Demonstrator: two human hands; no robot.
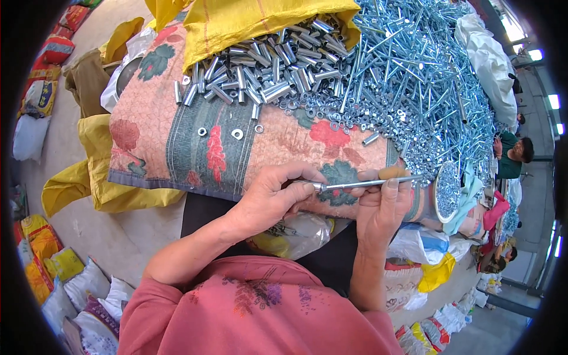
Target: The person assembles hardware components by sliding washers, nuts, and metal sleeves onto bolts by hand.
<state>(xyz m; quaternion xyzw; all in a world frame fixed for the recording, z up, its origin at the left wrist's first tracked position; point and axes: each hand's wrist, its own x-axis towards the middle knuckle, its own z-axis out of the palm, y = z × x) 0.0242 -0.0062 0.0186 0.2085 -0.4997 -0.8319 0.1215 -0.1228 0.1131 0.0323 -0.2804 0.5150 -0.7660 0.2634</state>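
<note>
Between my two hands, above the front edge of the flowered cloth (284, 133), lies a long silver bolt (350, 184), almost level. The thumb and fingers of my left hand (275, 192) are closed around its left end, where small metal parts partly show; the fingers hide the rest. My right hand (381, 207) pinches the shaft further right, with the thumb on it and the tip sticking out past the fingers. Beyond my hands are heaped metal sleeves (254, 62), small nuts and washers (408, 127) and a large pile of long bolts (408, 53).
A yellow woven sack (266, 21) partly covers the sleeves. Two loose washers (236, 134) lie on the cloth. At the right stands a round container of small parts (448, 192). Filled sacks (89, 284) line the left floor. Another person (513, 157) sits at the far right.
</note>
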